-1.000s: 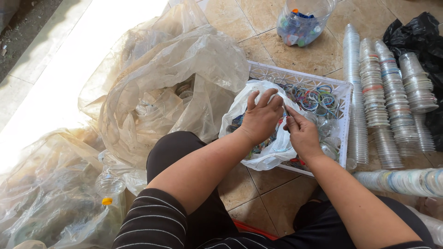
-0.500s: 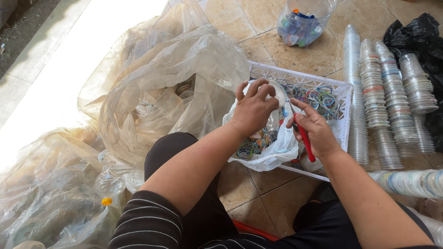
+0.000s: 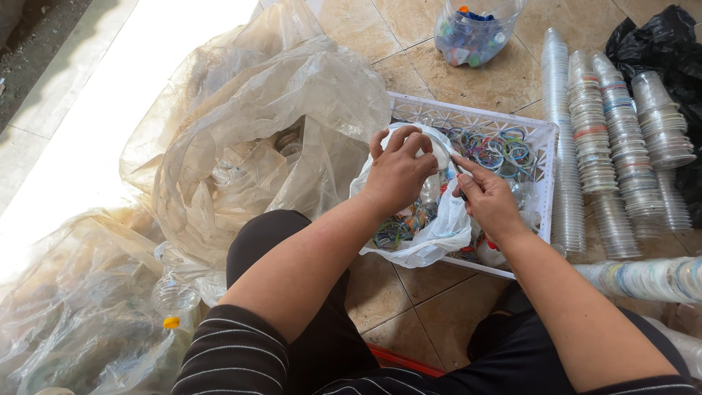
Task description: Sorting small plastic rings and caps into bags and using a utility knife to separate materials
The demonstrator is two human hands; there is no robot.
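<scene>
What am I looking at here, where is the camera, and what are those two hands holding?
No machine here: a person sits on a tiled floor, and one camera worn on their head looks down at their own bare hands. The left hand grips a clear plastic cup by its rim; the right hand touches the cup's edge with its fingers. Both work above a small white plastic bag of coloured rings, which rests in a white plastic crate holding more rings. To the right lie stacks of clear cups. On the left sit large clear sacks of plastic bottles. A tub of bottle caps stands at the top.
</scene>
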